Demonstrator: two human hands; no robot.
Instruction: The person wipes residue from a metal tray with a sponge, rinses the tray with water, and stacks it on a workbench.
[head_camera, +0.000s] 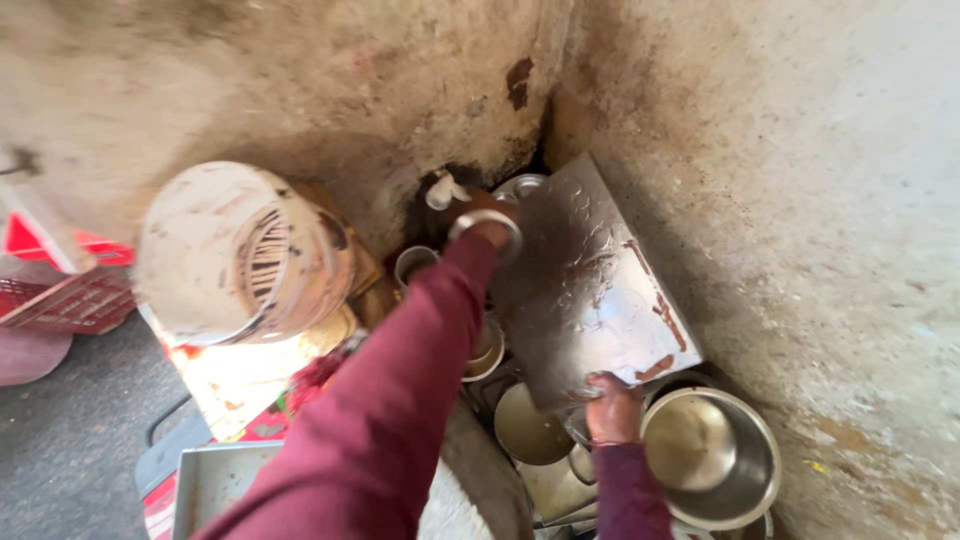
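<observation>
- In the corner where two stained concrete walls (800, 180) meet, the left hand (488, 222) is stretched far forward on a long maroon sleeve (400, 390), the arm nearly straight from the lower left of the view.
- The left hand is closed around a small round steel cup (487, 226), gripped by its rim, just beside a white tap (443, 190) low on the wall.
- The right hand (612, 408) stays close to the body, its sleeve short in view, fingers curled over the lower edge of a large flat steel tray (590, 290); it holds that edge.
- The steel tray stands tilted, leaning back into the corner, its face wet with soapy film and brown smears along its right border.
- A deep steel bowl (712, 458) sits just right of the right hand; it looks empty apart from a wet sheen.
- A round steel plate (528, 425) lies left of that hand, among other steel dishes stacked below the tray.
- A small steel tumbler (412, 262) stands left of the outstretched arm; what is in it cannot be told.
- A big whitish plastic drum (235, 255) lies on its side to the left, mouth toward the arm.
- A red crate (60, 295) is at the far left.
</observation>
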